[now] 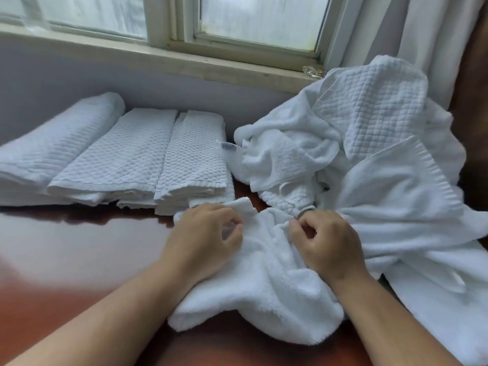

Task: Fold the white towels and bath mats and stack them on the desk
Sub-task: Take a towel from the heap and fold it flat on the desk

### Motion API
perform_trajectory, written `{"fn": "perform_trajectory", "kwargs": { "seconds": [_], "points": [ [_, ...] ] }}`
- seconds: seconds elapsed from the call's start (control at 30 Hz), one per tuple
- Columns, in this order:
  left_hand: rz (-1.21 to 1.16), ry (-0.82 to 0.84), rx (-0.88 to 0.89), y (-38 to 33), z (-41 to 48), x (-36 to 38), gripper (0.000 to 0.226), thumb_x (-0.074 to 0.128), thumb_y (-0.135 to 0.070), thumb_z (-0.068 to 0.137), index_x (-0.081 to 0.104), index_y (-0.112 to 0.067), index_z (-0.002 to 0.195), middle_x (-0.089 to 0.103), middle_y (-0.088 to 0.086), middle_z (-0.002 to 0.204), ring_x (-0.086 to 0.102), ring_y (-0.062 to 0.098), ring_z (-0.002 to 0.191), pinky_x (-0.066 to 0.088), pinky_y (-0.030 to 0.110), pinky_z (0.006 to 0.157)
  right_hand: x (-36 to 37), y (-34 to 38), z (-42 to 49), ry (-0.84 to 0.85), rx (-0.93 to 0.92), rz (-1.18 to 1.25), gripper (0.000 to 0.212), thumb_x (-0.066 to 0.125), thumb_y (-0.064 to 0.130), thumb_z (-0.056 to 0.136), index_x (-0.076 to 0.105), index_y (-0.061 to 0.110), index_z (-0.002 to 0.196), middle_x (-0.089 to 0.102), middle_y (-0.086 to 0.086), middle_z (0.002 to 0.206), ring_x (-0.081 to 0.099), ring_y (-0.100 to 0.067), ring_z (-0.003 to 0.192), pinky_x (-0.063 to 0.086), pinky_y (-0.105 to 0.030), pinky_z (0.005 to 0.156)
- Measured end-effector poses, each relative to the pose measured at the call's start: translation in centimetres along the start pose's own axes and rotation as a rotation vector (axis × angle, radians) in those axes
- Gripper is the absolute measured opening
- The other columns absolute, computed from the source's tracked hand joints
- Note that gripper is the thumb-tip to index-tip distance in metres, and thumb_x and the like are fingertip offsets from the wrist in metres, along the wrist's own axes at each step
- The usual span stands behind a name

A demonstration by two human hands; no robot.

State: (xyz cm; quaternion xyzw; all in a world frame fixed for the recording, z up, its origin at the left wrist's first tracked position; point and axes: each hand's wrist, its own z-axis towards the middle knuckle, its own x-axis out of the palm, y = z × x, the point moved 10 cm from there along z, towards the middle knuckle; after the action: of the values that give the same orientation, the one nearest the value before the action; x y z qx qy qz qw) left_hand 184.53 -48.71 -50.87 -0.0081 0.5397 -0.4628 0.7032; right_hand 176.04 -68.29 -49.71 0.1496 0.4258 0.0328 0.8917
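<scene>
Glossy reddish-brown desk (79, 247); three stacks of folded white towels (118, 154) laid side by side at far left; heap of unfolded white towels (369, 143) piled at right; crumpled plush towel (264, 286) spread at near centre

- Window panes: two, left pane (92, 14) and right pane (264, 19), misted glass, far ahead of the grip
- Window frame (163, 22): cream paint, upright post between the two panes, straight ahead of the grip
- Sill (158, 58): cream, worn paint, runs under both panes
- Latch (313, 71): metal, on the sill at the lower right corner of the right pane, ahead and right of the grip
- Wall (66, 72): pale grey, below the sill, ahead and left of the grip
- Curtain (422, 27): pale, hanging, far right of the grip
</scene>
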Motion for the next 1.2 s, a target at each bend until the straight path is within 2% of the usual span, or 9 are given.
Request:
{"fn": "perform_trajectory", "kwargs": {
  "seconds": [0.17, 0.27, 0.43, 0.63, 0.73, 0.87, 0.97, 1.1, 1.2],
  "points": [
    [-0.146, -0.397, -0.313, 4.6, -3.8, -5.4, 0.021, 0.05, -0.029, 0.096, 0.063, -0.021, 0.11, 0.059, -0.006, 0.107, 0.051, 0.016, 0.109, 0.04, 0.036, 0.098, 1.7, 2.6, -1.2, 0.188, -0.065, 0.116, 0.04, 0.046, 0.054, 0.088, 0.045, 0.025, 0.06, 0.051, 0.009, 0.06, 0.05, -0.011, 0.061, 0.041, -0.029, 0.055],
    [-0.25, -0.255, -0.61, 9.1, -6.6, -5.2, 0.032, 0.053, -0.036, 0.095, 0.057, -0.016, 0.119, 0.062, 0.0, 0.111, 0.057, 0.026, 0.111, 0.044, 0.043, 0.1, 2.4, 2.6, -3.0, 0.279, 0.049, 0.101, 0.034, 0.038, 0.06, 0.089, 0.05, 0.032, 0.072, 0.055, 0.013, 0.073, 0.052, -0.005, 0.072, 0.041, -0.027, 0.06],
    [-0.17, 0.102, -0.551, 7.2, -8.5, -4.9, 0.027, 0.067, -0.043, 0.089, 0.059, -0.021, 0.101, 0.07, -0.003, 0.095, 0.066, 0.021, 0.095, 0.051, 0.037, 0.085, 1.4, 5.6, -4.9, 0.25, 0.153, -0.175, 0.019, 0.045, 0.042, 0.093, 0.05, 0.025, 0.085, 0.052, 0.014, 0.077, 0.053, -0.014, 0.075, 0.037, -0.036, 0.07],
    [-0.672, 0.197, -0.499, 4.5, -10.7, -5.8, 0.023, 0.079, -0.014, 0.078, 0.073, -0.009, 0.099, 0.076, 0.012, 0.093, 0.073, 0.023, 0.084, 0.059, 0.037, 0.072, 1.6, 10.2, -5.9, 0.366, -0.044, 0.342, 0.03, 0.04, 0.054, 0.092, 0.062, 0.035, 0.086, 0.058, 0.021, 0.098, 0.049, -0.004, 0.109, 0.039, -0.026, 0.091],
    [-0.904, 0.213, -0.495, 3.7, -11.8, -6.1, 0.039, 0.072, -0.011, 0.071, 0.07, -0.008, 0.11, 0.072, 0.023, 0.107, 0.07, 0.03, 0.093, 0.054, 0.042, 0.082, 1.7, 10.0, -6.4, 0.397, -0.06, 0.424, 0.036, 0.043, 0.055, 0.096, 0.062, 0.034, 0.074, 0.063, 0.019, 0.088, 0.054, -0.006, 0.102, 0.041, -0.027, 0.085],
    [-1.149, 0.233, -0.507, 2.8, -12.3, -5.1, 0.058, 0.071, -0.013, 0.076, 0.058, -0.015, 0.133, 0.066, 0.022, 0.125, 0.063, 0.039, 0.118, 0.049, 0.051, 0.101, 2.4, 9.5, -6.0, 0.401, -0.058, 0.322, 0.026, 0.058, 0.046, 0.096, 0.072, 0.032, 0.113, 0.066, 0.02, 0.113, 0.053, -0.007, 0.115, 0.039, -0.031, 0.103],
    [-1.305, 0.315, -0.529, 1.9, -12.1, -3.8, 0.057, 0.067, -0.022, 0.083, 0.054, -0.015, 0.138, 0.062, 0.022, 0.133, 0.059, 0.04, 0.124, 0.053, 0.044, 0.096, 2.3, 9.7, -5.5, 0.344, -0.11, 0.316, 0.006, 0.07, 0.033, 0.092, 0.074, 0.029, 0.094, 0.068, 0.019, 0.097, 0.055, -0.006, 0.105, 0.038, -0.029, 0.099],
    [-1.202, 0.266, -0.463, 2.1, -10.9, -4.2, 0.057, 0.07, -0.017, 0.08, 0.059, -0.021, 0.136, 0.067, 0.015, 0.128, 0.063, 0.035, 0.121, 0.053, 0.044, 0.099, 2.9, 8.7, -4.9, 0.383, -0.089, 0.309, 0.017, 0.075, 0.027, 0.089, 0.068, 0.029, 0.074, 0.065, 0.018, 0.086, 0.054, -0.011, 0.104, 0.038, -0.03, 0.098],
    [-0.661, -0.08, -0.553, 5.8, -9.2, -8.4, 0.045, 0.073, -0.017, 0.074, 0.068, -0.027, 0.118, 0.075, 0.003, 0.105, 0.07, 0.026, 0.106, 0.055, 0.041, 0.095, 2.3, 8.2, -3.9, 0.302, -0.064, 0.298, 0.019, 0.069, 0.025, 0.092, 0.069, 0.024, 0.072, 0.067, 0.016, 0.087, 0.057, -0.014, 0.103, 0.04, -0.029, 0.095]
  ]
}}
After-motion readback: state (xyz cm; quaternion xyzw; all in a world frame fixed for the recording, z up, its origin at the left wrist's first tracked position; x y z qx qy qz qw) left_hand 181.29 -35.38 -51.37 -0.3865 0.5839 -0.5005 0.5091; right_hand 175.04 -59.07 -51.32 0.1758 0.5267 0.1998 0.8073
